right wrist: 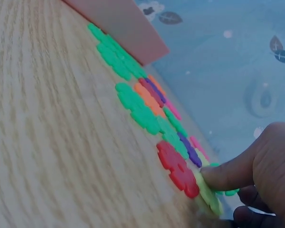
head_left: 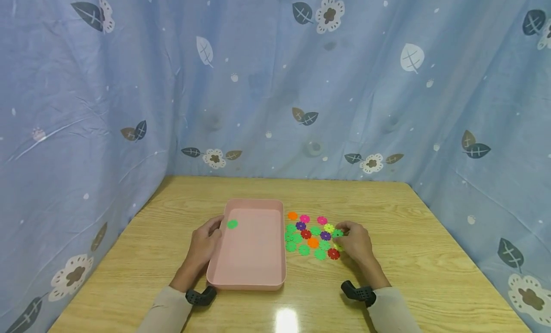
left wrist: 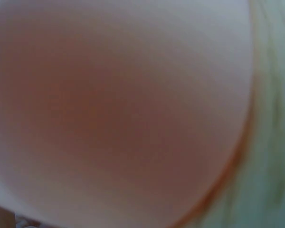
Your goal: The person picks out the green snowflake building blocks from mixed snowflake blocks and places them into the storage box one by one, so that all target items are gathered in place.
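My left hand grips the left wall of a shallow pink tray, thumb at the rim. One green flower-shaped disc lies in the tray near its left wall. To the tray's right, my right hand pinches a green flower-shaped disc between thumb and fingers, at the right end of a spread of such discs. Right by the thumb in the right wrist view are a yellow-green disc and a red disc. The left wrist view is filled by the blurred pink tray wall.
Several green, orange, pink, purple, red and yellow plastic discs, among them an orange one, lie flat beside the tray's right wall. They rest on a wooden table. A blue patterned curtain hangs behind the table and along its sides.
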The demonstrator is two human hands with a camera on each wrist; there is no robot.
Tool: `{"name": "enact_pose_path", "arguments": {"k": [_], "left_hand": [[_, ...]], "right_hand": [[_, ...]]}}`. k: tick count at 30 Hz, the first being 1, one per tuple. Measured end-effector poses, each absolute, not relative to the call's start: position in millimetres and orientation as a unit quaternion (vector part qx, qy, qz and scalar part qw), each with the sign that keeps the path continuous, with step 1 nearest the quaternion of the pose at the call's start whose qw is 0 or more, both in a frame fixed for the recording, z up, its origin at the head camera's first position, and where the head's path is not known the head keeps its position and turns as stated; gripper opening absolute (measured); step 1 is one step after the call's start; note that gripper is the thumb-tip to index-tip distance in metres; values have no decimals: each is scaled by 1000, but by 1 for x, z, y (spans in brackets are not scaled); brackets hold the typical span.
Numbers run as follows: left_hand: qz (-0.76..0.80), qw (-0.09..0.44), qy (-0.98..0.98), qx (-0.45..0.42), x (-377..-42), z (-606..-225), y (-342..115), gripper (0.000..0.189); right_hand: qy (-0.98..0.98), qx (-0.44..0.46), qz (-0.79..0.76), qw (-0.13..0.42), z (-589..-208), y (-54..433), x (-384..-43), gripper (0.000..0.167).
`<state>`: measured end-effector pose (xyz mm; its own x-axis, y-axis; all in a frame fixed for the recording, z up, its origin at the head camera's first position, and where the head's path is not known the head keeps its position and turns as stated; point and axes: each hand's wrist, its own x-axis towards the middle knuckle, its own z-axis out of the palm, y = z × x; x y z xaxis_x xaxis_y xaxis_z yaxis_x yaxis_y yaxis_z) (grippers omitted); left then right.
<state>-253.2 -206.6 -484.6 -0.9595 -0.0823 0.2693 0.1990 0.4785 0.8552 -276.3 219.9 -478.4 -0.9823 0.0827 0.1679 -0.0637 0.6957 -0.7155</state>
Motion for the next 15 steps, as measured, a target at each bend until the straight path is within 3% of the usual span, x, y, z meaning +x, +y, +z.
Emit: {"name": "enact_pose_path", "arguments": {"k": [15], "left_hand": [[-506, 149, -849, -33, -253, -486, -206, 44]], "right_hand": [[-868, 6, 484, 115, -479, 219, -280, 15]]}}
